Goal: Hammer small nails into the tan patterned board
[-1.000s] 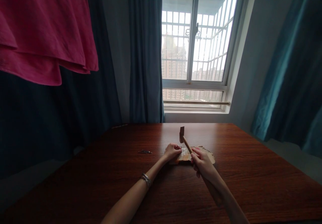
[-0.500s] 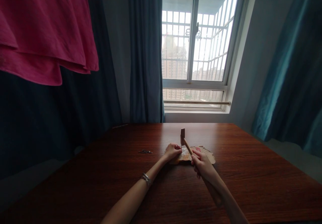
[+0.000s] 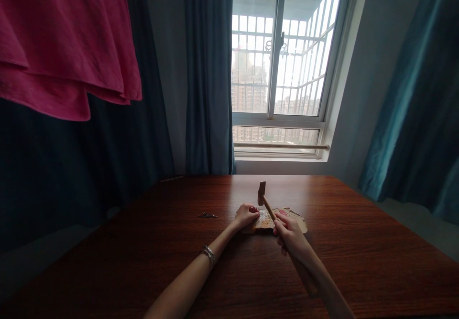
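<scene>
My right hand [image 3: 289, 233] is wrapped round the wooden handle of a hammer [image 3: 262, 193]. The hammer's head is raised a little above my left fingertips. My left hand [image 3: 246, 214] is pinched around a thin upright nail [image 3: 258, 209], mostly hidden by the fingers. Something dark red and glossy shows at those fingertips. Beneath both hands lies a flat, light brown piece like cardboard [image 3: 265, 221], with colourful spots and a ridged far right edge.
Several thin dark metal pieces, like nails [image 3: 208, 215], lie on the wooden table [image 3: 161, 261] left of my left hand. A window [image 3: 276, 70] and a blue curtain [image 3: 208, 70] stand beyond the table. A pink cloth [image 3: 64, 46] hangs at upper left.
The hammer head has lifted slightly and tilted a bit to the right, away from the nail. My left hand stays in place.
</scene>
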The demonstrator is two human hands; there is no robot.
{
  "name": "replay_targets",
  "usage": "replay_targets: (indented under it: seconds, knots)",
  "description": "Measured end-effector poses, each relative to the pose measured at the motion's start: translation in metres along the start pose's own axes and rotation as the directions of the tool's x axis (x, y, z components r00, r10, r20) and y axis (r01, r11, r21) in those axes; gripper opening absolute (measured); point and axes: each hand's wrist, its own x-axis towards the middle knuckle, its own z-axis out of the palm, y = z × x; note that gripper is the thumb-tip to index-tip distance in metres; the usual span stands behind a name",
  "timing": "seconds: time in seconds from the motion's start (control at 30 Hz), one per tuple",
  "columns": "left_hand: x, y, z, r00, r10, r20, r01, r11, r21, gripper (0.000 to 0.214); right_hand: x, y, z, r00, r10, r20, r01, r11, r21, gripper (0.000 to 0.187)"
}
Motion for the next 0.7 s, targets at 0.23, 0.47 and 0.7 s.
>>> replay_targets:
  seconds: [0.23,0.47,0.7]
  knots:
    - [-0.002,0.004,-0.001,1.000,-0.027,0.004,0.027,1.000,-0.009,0.024,-0.001,-0.001,0.002,1.000,0.006,0.010,-0.006,1.000,0.004,0.049]
    - [-0.003,0.006,-0.002,1.000,-0.021,0.013,0.021,0.999,0.030,0.025,-0.001,-0.004,0.005,1.000,0.021,0.005,-0.021,1.000,0.004,0.051]
    - [-0.009,0.007,-0.011,1.000,0.011,0.029,-0.010,1.000,-0.014,0.025,0.003,-0.004,0.006,1.000,-0.029,-0.010,0.029,1.000,-0.011,0.052]
